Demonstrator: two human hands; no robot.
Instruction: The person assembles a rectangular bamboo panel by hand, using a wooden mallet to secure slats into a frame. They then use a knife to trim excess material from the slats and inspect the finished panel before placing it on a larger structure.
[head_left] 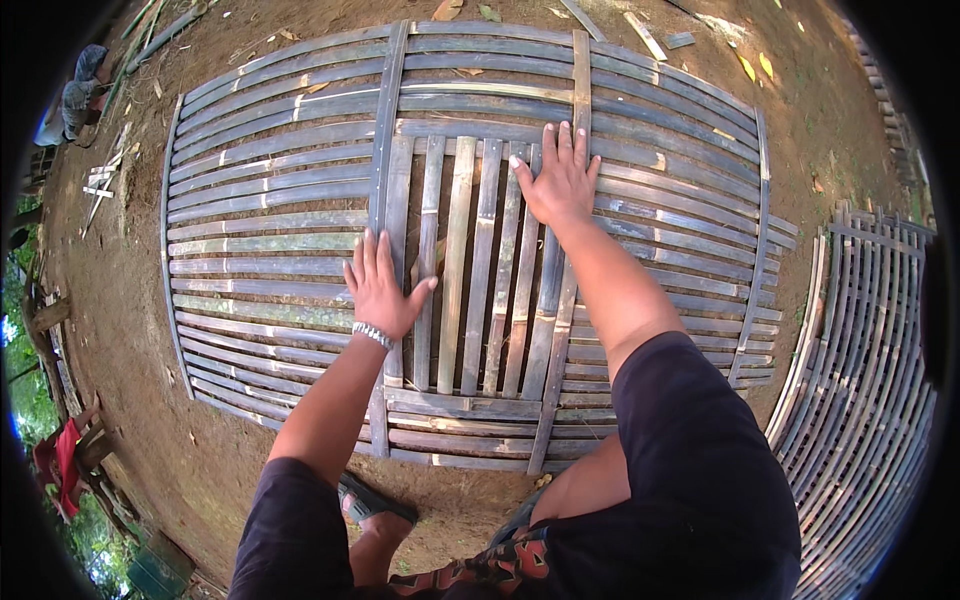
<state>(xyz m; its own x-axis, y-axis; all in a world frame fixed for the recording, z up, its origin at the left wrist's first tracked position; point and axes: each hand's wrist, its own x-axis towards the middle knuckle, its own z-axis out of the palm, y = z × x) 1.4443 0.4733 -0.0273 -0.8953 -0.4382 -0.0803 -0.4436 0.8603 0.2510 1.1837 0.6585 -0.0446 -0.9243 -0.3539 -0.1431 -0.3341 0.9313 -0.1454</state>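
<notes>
A large bamboo slat panel [270,228] lies flat on the dirt, its long slats running left to right under two upright cross strips. In its middle sits a smaller bamboo panel [462,265] of several upright slats, joined by a strip along its near edge. My left hand [385,288] rests with fingers spread over the left cross strip [388,130] and the small panel's left edge. Farther off, my right hand [558,178] lies spread at the small panel's upper right corner, fingertips near the right cross strip [581,80]. Neither hand grips anything.
A second bamboo slat panel [860,340] lies at the right. Bamboo offcuts [645,36] and leaves are scattered beyond the large panel. At the far left are a person [80,95] and thin sticks [103,180]; a red cloth [66,465] hangs lower down. My sandalled foot [378,508] stands at the near edge.
</notes>
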